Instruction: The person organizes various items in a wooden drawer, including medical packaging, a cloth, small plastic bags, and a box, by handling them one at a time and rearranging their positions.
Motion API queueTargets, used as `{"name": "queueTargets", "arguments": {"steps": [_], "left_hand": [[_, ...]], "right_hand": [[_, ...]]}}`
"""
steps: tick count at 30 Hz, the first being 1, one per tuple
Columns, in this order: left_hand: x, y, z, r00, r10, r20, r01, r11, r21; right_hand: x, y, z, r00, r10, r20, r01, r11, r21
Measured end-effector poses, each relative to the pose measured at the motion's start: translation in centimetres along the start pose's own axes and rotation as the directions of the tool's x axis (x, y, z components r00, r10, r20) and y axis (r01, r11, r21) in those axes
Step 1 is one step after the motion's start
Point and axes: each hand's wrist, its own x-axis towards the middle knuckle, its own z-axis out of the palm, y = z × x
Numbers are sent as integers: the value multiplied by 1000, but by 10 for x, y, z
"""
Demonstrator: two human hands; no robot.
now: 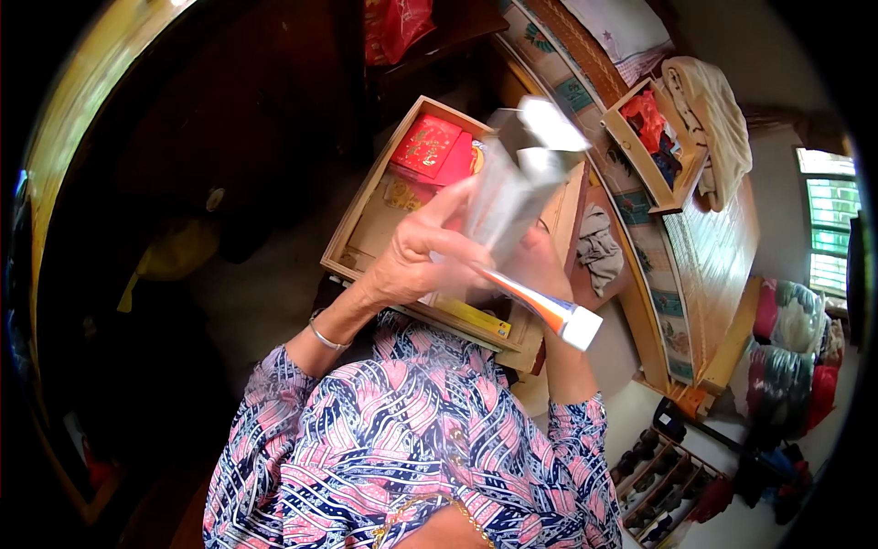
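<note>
My left hand (439,254) is closed around a white tube (535,302) with orange and blue stripes, its white cap pointing down and to the right. The thumb of that hand lies along a white and grey carton (511,185), blurred by motion. Flaps stand out at the carton's far end. On its right side my right hand (542,264), also blurred, grips the carton; its fingertips are mostly hidden. Beneath both hands a wooden drawer (363,199) rests at my lap. Red envelopes (429,147) with gold print lie in its far corner, and a flat yellow box (473,319) by its near wall.
A second small drawer (648,147) holding red plastic and dark items sits on the bed (717,240), beside a cream blanket (710,130). A grey cloth (600,250) lies right of my drawer. Lower right stands a shoe rack (665,491); plastic-wrapped bundles (785,357) are above it.
</note>
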Motion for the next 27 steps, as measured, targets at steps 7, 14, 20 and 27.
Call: {"name": "queueTargets", "arguments": {"steps": [7, 14, 20, 27], "left_hand": [[-4, -4, -6, 979, -202, 21, 202, 979, -27], [-19, -2, -13, 907, -420, 39, 422, 901, -97], [-24, 3, -20, 918, -375, -129, 370, 927, -62], [-22, 6, -13, 852, -452, -266, 459, 888, -39]], "right_hand": [[2, 17, 5, 985, 86, -148, 36, 743, 669], [-3, 23, 4, 872, -484, -70, 425, 821, -381], [-24, 2, -2, 831, -550, -86, 514, 817, -260], [-30, 1, -16, 802, -595, -50, 588, 802, -106]]}}
